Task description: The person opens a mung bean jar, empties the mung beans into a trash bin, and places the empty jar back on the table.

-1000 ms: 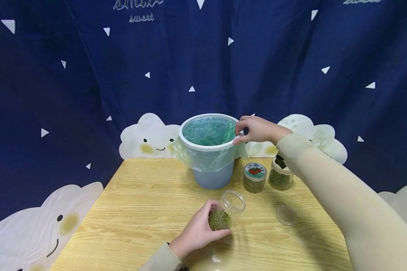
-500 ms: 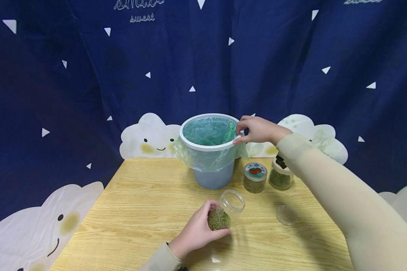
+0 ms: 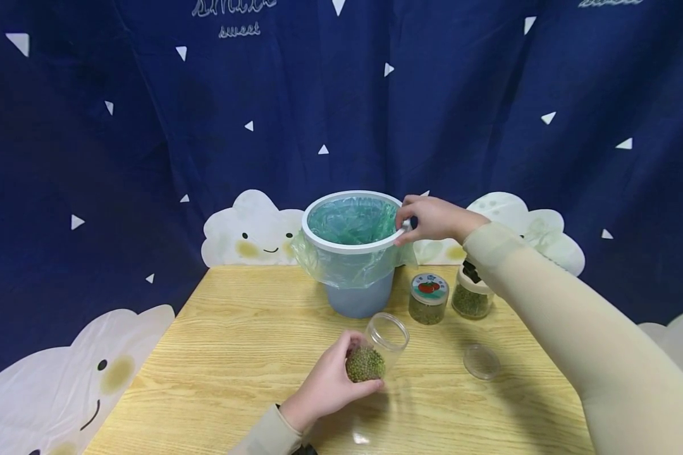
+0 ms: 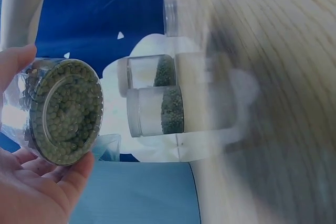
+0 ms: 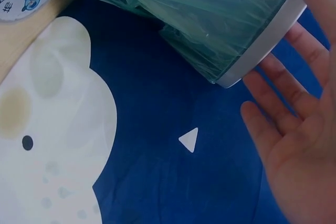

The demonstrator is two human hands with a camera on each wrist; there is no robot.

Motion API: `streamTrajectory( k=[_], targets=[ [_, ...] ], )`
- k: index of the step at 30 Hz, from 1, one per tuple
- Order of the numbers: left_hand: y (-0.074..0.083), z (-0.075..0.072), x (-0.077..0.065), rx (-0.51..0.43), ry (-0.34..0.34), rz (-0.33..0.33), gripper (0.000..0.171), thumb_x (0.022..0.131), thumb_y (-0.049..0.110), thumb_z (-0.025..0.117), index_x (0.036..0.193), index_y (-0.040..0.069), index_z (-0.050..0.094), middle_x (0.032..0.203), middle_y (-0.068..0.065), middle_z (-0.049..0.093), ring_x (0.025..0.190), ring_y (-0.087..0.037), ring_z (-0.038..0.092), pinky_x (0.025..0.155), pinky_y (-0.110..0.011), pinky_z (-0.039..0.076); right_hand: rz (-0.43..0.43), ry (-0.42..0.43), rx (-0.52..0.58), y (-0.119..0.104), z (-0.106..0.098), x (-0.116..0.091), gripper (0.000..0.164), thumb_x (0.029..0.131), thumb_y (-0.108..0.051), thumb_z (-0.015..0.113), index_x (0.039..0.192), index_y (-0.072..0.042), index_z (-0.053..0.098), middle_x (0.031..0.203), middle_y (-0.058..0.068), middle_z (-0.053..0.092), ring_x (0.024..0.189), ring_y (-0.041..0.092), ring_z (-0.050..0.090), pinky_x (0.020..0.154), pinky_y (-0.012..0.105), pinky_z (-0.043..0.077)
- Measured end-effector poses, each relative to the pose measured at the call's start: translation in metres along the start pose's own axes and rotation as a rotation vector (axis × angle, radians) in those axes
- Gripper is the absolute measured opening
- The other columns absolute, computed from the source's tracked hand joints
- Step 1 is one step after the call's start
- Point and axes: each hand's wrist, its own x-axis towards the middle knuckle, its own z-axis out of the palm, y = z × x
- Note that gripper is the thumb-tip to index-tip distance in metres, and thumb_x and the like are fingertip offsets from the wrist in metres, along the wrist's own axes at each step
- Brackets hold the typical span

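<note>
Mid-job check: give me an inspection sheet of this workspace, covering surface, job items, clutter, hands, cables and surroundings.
Surface: light wood-grain table.
Job's things: open clear jar, tilted, with mung beans inside; bucket lined with a green plastic bag.
Clutter: lidded jar with a red picture on top; second lidded jar, partly hidden by the right sleeve; clear round lid lying loose.
Hands: left hand holds the open clear jar; right hand grips the bucket's rim.
Cables: nothing seen.
Surroundings: navy curtain with white triangles and smiling clouds.
</note>
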Motion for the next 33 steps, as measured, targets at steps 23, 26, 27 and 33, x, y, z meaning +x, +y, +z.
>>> streamTrajectory(
  k=[23,26,27,33],
  targets=[
    [0.006,-0.009,0.001,-0.01,0.026,0.029,0.067,0.077,0.028,0.091,0.13,0.016,0.052,0.118,0.008,0.064,0.109,-0.01,0.061,0.098,-0.033,0.053,-0.092,0.001,-0.055,0.004,0.004,0.002,0.025,0.084,-0.031,0.086,0.095,-0.011,0.075,0.103,0.007,0.07,0.095,0.033,0.063,0.089,0.046,0.051],
    [0.008,-0.017,0.004,-0.004,0.069,0.055,0.067,0.076,0.026,0.093,0.128,0.018,0.052,0.115,0.009,0.064,0.107,-0.01,0.062,0.097,-0.033,0.053,-0.092,0.004,-0.058,0.004,0.004,0.002,0.025,0.084,-0.031,0.086,0.095,-0.011,0.075,0.103,0.007,0.07,0.095,0.033,0.062,0.09,0.046,0.05],
    [0.01,-0.021,0.005,-0.003,0.088,0.059,0.067,0.075,0.024,0.093,0.127,0.019,0.051,0.115,0.009,0.064,0.108,-0.01,0.062,0.097,-0.033,0.053,-0.092,0.004,-0.058,0.004,0.004,0.002,0.025,0.084,-0.031,0.086,0.095,-0.011,0.075,0.103,0.007,0.07,0.095,0.032,0.062,0.09,0.046,0.05],
    [0.023,-0.049,0.014,0.01,0.201,0.049,0.068,0.074,0.017,0.093,0.128,0.016,0.053,0.116,0.004,0.066,0.11,-0.014,0.063,0.096,-0.036,0.054,-0.103,0.006,-0.058,0.003,0.004,0.001,0.025,0.084,-0.031,0.086,0.094,-0.011,0.074,0.102,0.007,0.069,0.094,0.032,0.063,0.088,0.046,0.05]
  ],
)
